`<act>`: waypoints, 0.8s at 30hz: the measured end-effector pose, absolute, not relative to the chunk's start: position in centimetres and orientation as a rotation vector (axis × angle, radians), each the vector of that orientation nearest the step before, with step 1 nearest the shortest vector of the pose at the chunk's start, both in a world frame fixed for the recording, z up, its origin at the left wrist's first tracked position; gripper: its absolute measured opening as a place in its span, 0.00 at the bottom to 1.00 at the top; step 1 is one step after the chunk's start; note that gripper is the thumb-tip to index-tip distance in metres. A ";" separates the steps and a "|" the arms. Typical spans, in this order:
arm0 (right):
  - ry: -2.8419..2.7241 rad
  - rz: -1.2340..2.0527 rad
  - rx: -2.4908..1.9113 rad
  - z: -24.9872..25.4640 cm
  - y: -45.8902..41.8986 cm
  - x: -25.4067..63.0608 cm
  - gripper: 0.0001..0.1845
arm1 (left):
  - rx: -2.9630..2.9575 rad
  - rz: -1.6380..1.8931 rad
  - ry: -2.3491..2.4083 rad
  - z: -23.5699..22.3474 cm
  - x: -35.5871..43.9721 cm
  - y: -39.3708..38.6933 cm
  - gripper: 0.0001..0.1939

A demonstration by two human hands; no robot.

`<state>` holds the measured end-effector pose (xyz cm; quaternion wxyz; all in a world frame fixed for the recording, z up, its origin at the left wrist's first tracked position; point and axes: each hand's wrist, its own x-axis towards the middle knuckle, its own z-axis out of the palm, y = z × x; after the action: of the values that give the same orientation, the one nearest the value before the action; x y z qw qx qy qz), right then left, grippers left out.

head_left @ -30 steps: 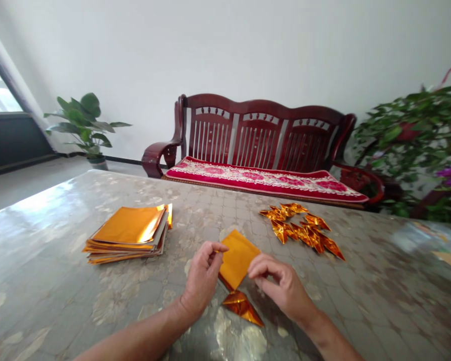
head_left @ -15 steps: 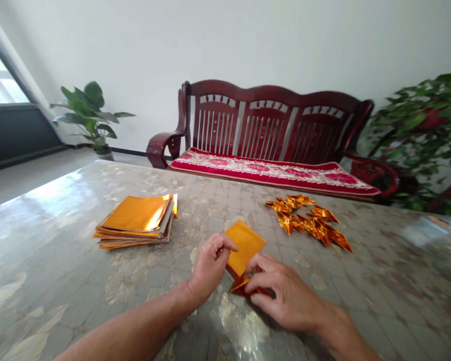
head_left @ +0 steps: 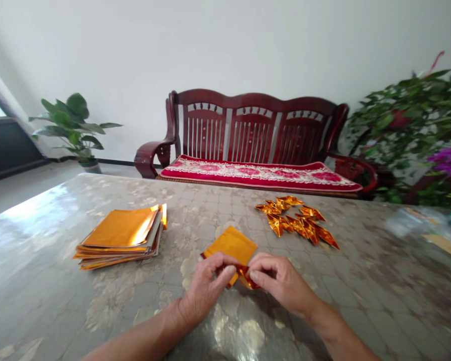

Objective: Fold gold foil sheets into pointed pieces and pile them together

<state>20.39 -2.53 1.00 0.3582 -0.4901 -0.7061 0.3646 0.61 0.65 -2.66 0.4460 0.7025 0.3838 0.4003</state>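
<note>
In the head view, a shiny gold paper square [head_left: 231, 244] is pinched by the left hand [head_left: 205, 286], which is curled almost shut, and a small folded gold piece [head_left: 247, 277] touching the square is pinched by the nearly shut right hand [head_left: 278, 281]. Both are held over the shiny surface [head_left: 52, 240]. A stack of gold sheets [head_left: 118, 236] is seen to the left of the hands, a heap of folded gold pieces [head_left: 293, 220] is seen farther off to the right, and a dark red wooden bench [head_left: 251, 120] is seen behind the surface.
</note>
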 end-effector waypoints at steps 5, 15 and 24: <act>-1.810 0.915 -1.304 0.6 -2.6 20.2 0.11 | 1.680 0.986 0.965 -3.0 0.8 0.6 0.10; -1.800 0.906 -1.324 0.7 -2.9 19.9 0.11 | 1.636 1.023 0.975 -3.8 0.7 0.5 0.09; -1.787 0.907 -1.332 0.8 -2.9 19.8 0.12 | 1.601 1.039 1.009 -3.4 1.0 0.5 0.10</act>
<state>19.82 -2.94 0.79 0.3595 -0.5165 -0.6930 0.3518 0.96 0.47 -3.42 0.4719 0.6539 0.4120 0.4242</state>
